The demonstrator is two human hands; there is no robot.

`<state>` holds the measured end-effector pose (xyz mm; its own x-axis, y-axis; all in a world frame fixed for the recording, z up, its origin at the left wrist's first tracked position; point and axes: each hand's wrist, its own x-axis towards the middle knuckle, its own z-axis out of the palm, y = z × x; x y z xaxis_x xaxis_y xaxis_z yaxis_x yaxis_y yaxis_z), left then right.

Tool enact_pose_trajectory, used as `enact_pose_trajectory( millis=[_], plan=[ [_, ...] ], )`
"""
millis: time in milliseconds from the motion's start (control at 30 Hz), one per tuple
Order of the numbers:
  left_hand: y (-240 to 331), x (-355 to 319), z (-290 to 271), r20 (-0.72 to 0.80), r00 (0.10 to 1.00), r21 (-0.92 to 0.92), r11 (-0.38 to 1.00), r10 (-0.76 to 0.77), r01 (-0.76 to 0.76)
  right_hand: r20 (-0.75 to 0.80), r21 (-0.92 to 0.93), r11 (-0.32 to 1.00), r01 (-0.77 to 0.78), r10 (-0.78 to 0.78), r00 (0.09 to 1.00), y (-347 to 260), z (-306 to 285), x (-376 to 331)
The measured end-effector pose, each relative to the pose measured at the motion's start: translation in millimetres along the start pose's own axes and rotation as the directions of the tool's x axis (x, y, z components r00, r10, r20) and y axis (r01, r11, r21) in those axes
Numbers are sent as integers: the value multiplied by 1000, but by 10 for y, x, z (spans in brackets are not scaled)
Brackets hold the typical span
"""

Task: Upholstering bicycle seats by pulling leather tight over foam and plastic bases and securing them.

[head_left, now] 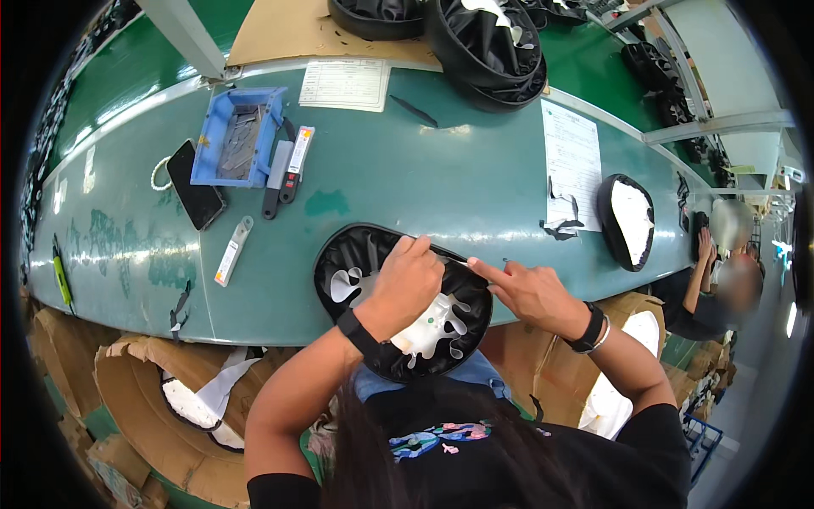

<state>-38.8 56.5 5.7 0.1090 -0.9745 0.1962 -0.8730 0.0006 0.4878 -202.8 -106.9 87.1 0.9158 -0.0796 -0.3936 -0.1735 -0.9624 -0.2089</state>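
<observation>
A black padded oval piece (469,335) lies at the table's near edge, partly over my lap. Its black covering is gathered inside, around a white inner panel (417,338) with wavy, notched flaps. My left hand (409,284) is closed with the fingers pinched on the far part of the black piece. At the far right rim is my right hand (527,293), its index finger stretched along the edge and the other fingers curled. Something thin and pale shows by its fingertips, too small to name.
Farther left are a blue bin (202,161) of thin metal pieces, a phone (195,187), utility knives (295,163) and a green-handled tool (61,276). Paper sheets (343,83), stacked black pieces (487,72) and another padded piece (629,222) lie beyond. Cardboard boxes (127,382) flank me; a co-worker (691,297) is at right.
</observation>
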Motion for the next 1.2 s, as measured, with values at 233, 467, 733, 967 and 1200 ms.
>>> enact_pose_trajectory(
  millis=[233, 467, 733, 967, 1200],
  plan=[
    [-149, 55, -53, -96, 994, -343, 936, 49, -79, -57, -7, 999, -34, 34, 998, -24, 292, -229],
    [-177, 102, -244, 243, 969, -632, 766, 54, 115, 17, 105, 968, -230, 229, 973, -193, 379, -385],
    [-436, 230, -200, -116, 988, -891, 451, -101, -59, -11, 111, 928, -355, 358, 934, -333, 612, -497],
    [-252, 290, -172, -7, 987, -684, 721, -162, 113, -113, 190, 854, -485, 510, 853, -550, 672, -416],
    [-352, 635, -86, -52, 997, -234, 970, 56, -66, -68, 117, 923, -366, 375, 925, -62, 249, 13]
  ],
)
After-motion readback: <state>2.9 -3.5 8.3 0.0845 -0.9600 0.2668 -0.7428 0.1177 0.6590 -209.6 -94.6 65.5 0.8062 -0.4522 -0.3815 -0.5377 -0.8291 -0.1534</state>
